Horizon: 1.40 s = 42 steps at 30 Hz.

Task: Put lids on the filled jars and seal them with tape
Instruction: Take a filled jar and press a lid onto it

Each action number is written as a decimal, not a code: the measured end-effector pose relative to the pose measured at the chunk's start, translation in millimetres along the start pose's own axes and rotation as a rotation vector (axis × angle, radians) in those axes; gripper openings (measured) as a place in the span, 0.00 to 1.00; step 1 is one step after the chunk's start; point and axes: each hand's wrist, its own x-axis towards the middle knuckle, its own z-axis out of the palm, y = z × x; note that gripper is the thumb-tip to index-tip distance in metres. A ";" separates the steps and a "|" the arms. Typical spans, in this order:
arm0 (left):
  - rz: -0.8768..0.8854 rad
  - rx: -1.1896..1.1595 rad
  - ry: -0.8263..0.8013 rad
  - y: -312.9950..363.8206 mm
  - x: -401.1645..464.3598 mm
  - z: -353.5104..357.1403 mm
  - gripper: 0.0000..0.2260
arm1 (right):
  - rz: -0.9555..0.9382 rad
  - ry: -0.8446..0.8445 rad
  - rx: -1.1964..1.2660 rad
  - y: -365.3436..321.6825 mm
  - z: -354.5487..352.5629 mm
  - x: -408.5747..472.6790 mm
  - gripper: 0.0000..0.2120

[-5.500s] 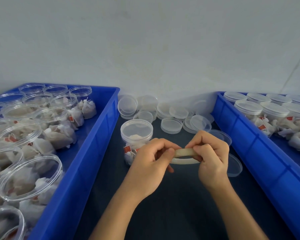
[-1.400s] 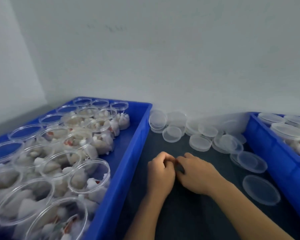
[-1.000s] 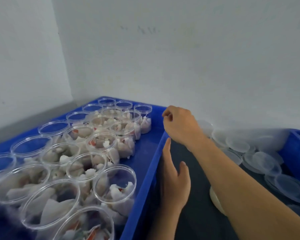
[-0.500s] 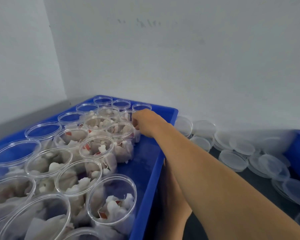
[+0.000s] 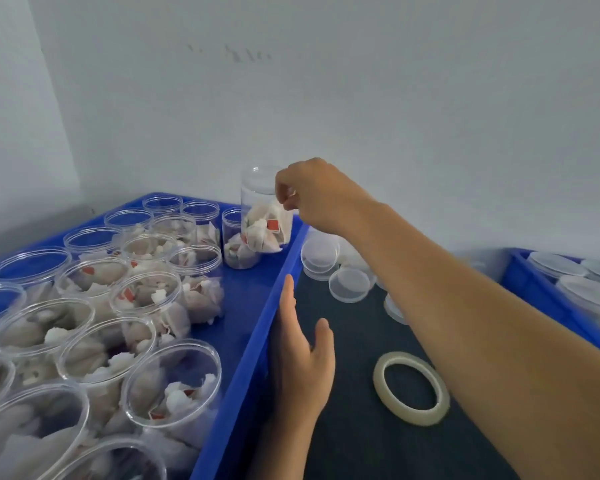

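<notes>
While the right hand (image 5: 312, 195) reaches across the far corner of the left blue tray (image 5: 257, 327), its fingers (image 5: 284, 194) are curled round the upper rim of a clear jar (image 5: 262, 216), and the jar hangs tilted above the tray floor, white sachets with red tags packed in its lower half. No lid on it. Just beside it, another open jar (image 5: 236, 244) stands in the tray, and rows of open filled jars (image 5: 146, 296) crowd the rest of that tray, right down to the near edge.

The left hand (image 5: 302, 362) lies against the tray's right wall, fingers straight and relaxed, thumb spread out over the dark surface (image 5: 361, 445), holding nothing.

On that surface, a roll of clear tape (image 5: 411, 389) lies flat, near the right forearm and apart from both hands. Loose clear lids (image 5: 349, 284) sit scattered by the wall beyond it. Off to the right, a second blue tray (image 5: 534, 292) carries lidded jars (image 5: 582, 289), only partly in view.
</notes>
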 end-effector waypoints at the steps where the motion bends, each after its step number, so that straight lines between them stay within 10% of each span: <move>1: -0.083 0.035 -0.055 7.2 -11.5 -2.0 0.36 | -0.002 0.035 0.013 5.8 -8.8 -6.5 0.20; 19: 0.003 0.087 -0.071 6.4 -23.4 20.9 0.53 | 0.107 -0.191 0.041 60.6 52.6 -159.7 0.12; 29: -0.024 0.073 -0.003 3.5 -21.5 23.4 0.42 | 0.323 0.282 0.518 90.4 72.0 -166.7 0.14; 34: -0.004 0.054 -0.045 0.6 -21.6 22.8 0.44 | 0.704 0.130 0.079 125.0 109.6 -173.2 0.20; 42: 0.008 0.037 -0.068 -2.8 -20.7 24.8 0.45 | 0.729 0.075 -0.138 129.4 131.8 -182.4 0.12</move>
